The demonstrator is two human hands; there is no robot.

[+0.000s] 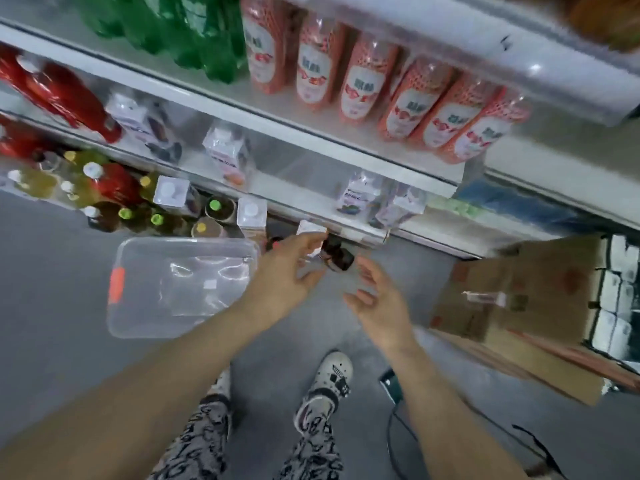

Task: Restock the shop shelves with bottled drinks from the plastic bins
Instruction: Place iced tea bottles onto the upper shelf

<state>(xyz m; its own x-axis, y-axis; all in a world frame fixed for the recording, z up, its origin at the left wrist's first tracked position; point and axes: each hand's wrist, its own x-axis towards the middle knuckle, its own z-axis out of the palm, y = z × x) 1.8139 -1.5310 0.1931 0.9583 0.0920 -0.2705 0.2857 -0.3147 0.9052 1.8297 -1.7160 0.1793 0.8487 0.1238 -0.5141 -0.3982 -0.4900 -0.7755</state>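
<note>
My left hand grips a square bottle with a white top and a dark lower part, held just below the front edge of the low shelf. My right hand hovers right beside that bottle, fingers relaxed and holding nothing. A clear plastic bin lid with an orange latch lies on the floor to the left. Behind it a bin of mixed bottles shows yellow, green and white caps. Several matching square bottles stand on the low shelf.
Pink-labelled bottles and green bottles fill the upper shelf; red bottles stand at the left. A cardboard box sits on the floor at the right. My feet and a dark cable are on the grey floor.
</note>
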